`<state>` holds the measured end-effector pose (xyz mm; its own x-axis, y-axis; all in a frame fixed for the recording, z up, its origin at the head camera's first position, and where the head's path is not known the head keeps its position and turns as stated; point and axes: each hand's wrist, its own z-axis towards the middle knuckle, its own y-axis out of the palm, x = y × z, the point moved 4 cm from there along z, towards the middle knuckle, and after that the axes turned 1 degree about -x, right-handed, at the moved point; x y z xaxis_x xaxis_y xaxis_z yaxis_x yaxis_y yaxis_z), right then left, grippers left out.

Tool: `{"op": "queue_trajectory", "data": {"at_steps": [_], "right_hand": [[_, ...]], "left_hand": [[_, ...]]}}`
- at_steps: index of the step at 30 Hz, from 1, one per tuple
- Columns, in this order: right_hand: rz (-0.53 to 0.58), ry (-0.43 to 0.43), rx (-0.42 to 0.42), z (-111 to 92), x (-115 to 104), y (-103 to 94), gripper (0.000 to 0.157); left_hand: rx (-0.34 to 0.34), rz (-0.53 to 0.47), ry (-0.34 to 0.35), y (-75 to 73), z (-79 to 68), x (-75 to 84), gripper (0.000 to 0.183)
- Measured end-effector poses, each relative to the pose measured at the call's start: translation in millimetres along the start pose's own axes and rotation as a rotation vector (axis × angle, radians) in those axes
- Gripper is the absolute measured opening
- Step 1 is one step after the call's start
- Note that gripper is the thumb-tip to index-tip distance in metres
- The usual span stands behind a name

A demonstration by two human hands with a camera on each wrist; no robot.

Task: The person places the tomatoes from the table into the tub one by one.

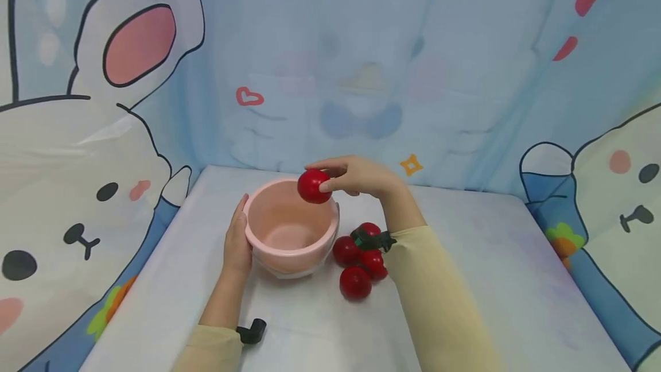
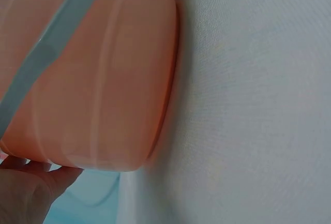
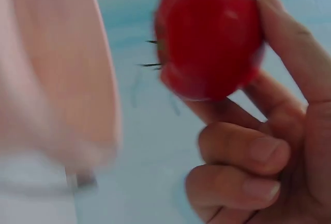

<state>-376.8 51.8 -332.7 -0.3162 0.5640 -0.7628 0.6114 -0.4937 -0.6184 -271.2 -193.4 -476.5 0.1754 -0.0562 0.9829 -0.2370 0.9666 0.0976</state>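
Note:
A pink bucket (image 1: 293, 257) with a pale handle (image 2: 49, 48) stands on the white table. My left hand (image 1: 238, 245) holds its left side, the fingers (image 2: 36, 169) lying along the outer wall. Over the bucket's right rim, my right hand (image 1: 356, 177) pinches a red tomato (image 1: 314, 186) between thumb and fingers. In the right wrist view, the same tomato (image 3: 209, 38) shows its stem end turned toward the bucket wall (image 3: 67, 69), with a gap between them. Several more red tomatoes (image 1: 355, 283) lie in a cluster right of the bucket, partly behind the right wrist's strap.
A white cloth covers the table (image 1: 506, 280). Behind and at both sides hangs a light blue curtain (image 1: 320, 27) with cartoon animals on it. Each wrist wears a black strap, the left strap (image 1: 252, 332) just below the bucket in the head view.

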Motion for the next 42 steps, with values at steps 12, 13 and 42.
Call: {"op": "queue_trajectory", "data": {"at_steps": [12,13,42], "right_hand": [[-0.162,-0.019,-0.438,69,-22,74.5,0.043],[-0.162,-0.011,-0.465,72,-21,79.6,0.041],[-0.046,0.241,-0.567,95,-2,116.3,0.033]], "left_hand": [[0.018,0.088,-0.047,1.2,-0.7,-1.2,0.046],[0.017,0.090,-0.046,1.8,-1.7,-1.4,0.046],[0.034,0.114,-0.050,0.8,-3.1,-2.1,0.043]]}}
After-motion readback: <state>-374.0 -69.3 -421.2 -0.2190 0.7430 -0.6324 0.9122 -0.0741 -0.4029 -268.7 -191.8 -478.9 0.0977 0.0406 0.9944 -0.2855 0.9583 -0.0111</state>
